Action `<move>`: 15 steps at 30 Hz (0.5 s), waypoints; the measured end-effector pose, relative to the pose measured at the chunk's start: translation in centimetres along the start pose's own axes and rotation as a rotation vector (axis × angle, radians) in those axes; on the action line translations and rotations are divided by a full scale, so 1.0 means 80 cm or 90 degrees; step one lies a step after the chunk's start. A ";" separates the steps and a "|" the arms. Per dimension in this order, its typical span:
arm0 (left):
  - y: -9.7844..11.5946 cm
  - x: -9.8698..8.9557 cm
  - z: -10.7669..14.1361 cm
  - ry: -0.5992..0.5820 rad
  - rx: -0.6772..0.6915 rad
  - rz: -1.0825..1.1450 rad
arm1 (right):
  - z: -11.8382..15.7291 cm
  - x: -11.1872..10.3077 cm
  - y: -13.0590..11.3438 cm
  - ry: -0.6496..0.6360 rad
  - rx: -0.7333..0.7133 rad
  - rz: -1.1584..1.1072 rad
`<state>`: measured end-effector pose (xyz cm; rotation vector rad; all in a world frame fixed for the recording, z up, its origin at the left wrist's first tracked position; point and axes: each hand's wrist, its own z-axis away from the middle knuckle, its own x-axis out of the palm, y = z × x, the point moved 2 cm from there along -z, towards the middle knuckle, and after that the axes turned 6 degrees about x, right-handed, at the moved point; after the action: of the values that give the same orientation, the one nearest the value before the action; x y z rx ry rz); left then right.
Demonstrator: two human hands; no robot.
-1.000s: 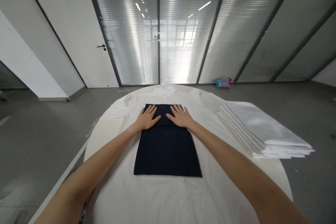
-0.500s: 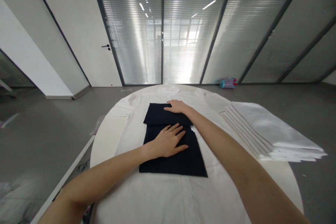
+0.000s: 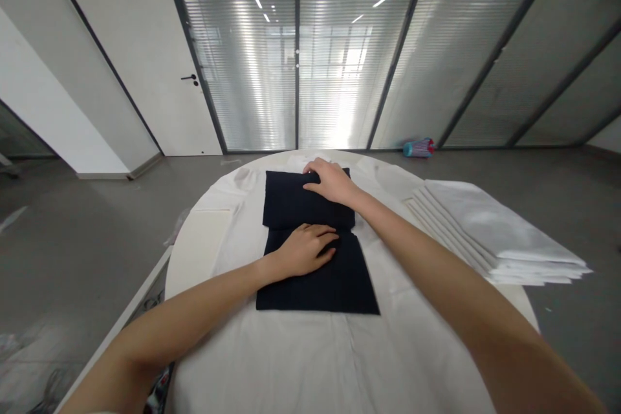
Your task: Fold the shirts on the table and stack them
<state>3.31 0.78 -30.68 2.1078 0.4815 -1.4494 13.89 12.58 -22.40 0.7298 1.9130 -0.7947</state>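
Note:
A navy folded cloth (image 3: 317, 291) lies on a white cloth (image 3: 310, 362) that looks like a spread garment, with wrinkled fabric at its far end. My left hand (image 3: 306, 251) rests palm down on the middle of the navy cloth, its fingers slightly bent and apart. At the far edge of the cloth's upper flap, my right hand (image 3: 334, 181) curls its fingers over the edge, thumb on the near side. The flap appears partly raised. What is under it is hidden.
The white round table (image 3: 206, 242) carries a stack of folded white cloths (image 3: 504, 233) at right, overhanging the edge. A blue and red item (image 3: 418, 147) lies on the floor by the glass partition (image 3: 334, 90). Left stands a door (image 3: 145, 65); a white rail (image 3: 121, 330) runs beside the table.
My right hand has curled its fingers at the far edge, and the upper flap now shows taller, its edge farther up. My left hand has slid slightly left, fingers more bent.

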 end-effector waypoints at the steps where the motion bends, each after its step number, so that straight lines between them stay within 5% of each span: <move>1: 0.002 -0.004 0.001 -0.007 0.029 -0.010 | 0.010 -0.009 -0.008 0.006 -0.018 0.009; 8: 0.000 -0.017 0.014 -0.058 0.110 0.128 | 0.077 -0.043 -0.050 0.037 -0.116 0.082; 15: -0.025 0.015 0.032 -0.072 0.040 0.148 | 0.152 -0.045 -0.095 0.044 -0.258 0.200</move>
<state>0.70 0.83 -32.97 2.0380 0.1433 -1.4533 15.91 -2.07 -22.00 0.7807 1.8768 -0.1804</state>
